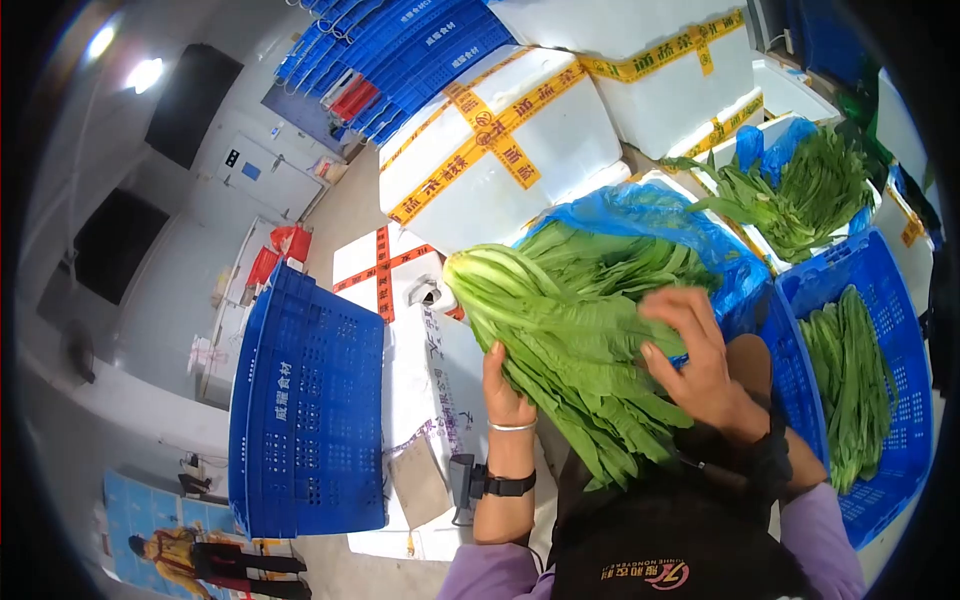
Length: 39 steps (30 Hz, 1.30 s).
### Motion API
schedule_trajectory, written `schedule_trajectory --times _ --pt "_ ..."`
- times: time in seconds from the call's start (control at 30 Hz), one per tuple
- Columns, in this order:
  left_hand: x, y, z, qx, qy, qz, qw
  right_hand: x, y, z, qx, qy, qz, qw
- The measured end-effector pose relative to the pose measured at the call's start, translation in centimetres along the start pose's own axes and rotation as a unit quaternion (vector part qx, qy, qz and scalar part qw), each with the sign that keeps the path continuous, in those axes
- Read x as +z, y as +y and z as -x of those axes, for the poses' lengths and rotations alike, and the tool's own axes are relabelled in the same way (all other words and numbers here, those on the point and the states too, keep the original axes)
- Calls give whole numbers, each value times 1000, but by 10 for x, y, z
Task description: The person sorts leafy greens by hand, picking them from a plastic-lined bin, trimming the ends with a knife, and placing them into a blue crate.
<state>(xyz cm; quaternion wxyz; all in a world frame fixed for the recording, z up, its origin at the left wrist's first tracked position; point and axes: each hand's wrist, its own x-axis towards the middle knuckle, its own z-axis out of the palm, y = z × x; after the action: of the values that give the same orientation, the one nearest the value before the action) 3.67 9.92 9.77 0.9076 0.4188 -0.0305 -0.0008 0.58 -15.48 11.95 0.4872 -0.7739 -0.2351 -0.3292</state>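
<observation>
A large bunch of leaf lettuce (560, 330) lies across my left hand (508, 390), its pale stem end up and to the left and its leaf tips hanging down to the right. The left thumb shows on the near side; the other fingers are hidden beneath the leaves. At the leafy right side is my right hand (700, 365), fingers bent and thumb apart, the fingertips at the edge of the leaves. Behind the bunch, more lettuce (630, 258) sits in a box lined with blue plastic (720, 245).
To the right, a blue crate (885, 500) holds long greens (848, 390). Further back, a foam box holds more greens (810, 195). Taped white foam boxes (500, 140) are stacked ahead. Blue crates (310, 410) stand at left. Another person (215, 562) stands at lower left.
</observation>
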Motion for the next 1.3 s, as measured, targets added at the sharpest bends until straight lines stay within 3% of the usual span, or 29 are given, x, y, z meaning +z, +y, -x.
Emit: schedule_trajectory --times 0.13,0.2,0.27,0.37,0.47,0.57,0.67,0.73,0.8,0.87,0.93,0.97,1.0,1.07,1.13,1.2,1.23,1.27,1.3 --pt "16 -3 -5 -17 -17 29 999 9 9 -22 32 -57 -20 998" --pt "21 -6 -6 -38 -13 -28 999 15 14 -24 96 -128 -119 980" --pt "31 -10 -8 -49 -18 -6 999 15 11 -30 110 -140 -113 978" --pt "48 -15 -7 -1 24 -112 993 10 5 -39 125 -157 -66 977" --pt "56 -28 -2 28 19 -228 973 5 7 -50 95 -208 21 973" --pt "57 -37 4 19 43 -232 971 6 17 -53 64 -160 -39 984" --pt "70 -32 6 -37 21 -228 973 -30 32 -64 16 -158 37 987" --pt "64 -30 4 -37 -41 -285 957 -59 39 -65 35 -117 58 991" --pt "59 -25 9 -65 -66 -270 958 -82 55 -65 126 -32 38 991" --pt "54 -23 11 -87 -75 -257 960 -107 108 -63 40 197 -58 978" --pt "46 -21 12 -114 -108 -73 985 -142 129 -65 165 305 -18 938" --pt "31 -27 10 -93 -127 -36 987 -155 140 -69 92 350 -12 932" --pt "13 -34 6 -86 -111 -42 989 -168 152 -79 76 391 118 910" --pt "-23 -48 -3 -110 -100 135 980 -194 195 -104 -11 398 232 888" --pt "-45 -65 -18 -81 -27 102 991 -213 252 -128 -22 304 361 882" --pt "-28 -73 -31 -49 15 43 998 -216 298 -120 171 116 541 816" --pt "-25 -73 -41 -43 22 41 998 -210 320 -112 179 90 604 771" --pt "-23 -75 -49 -25 25 41 999 -198 315 -114 175 86 601 775" --pt "-21 -78 -52 -12 29 39 999 -183 309 -104 33 73 514 854"
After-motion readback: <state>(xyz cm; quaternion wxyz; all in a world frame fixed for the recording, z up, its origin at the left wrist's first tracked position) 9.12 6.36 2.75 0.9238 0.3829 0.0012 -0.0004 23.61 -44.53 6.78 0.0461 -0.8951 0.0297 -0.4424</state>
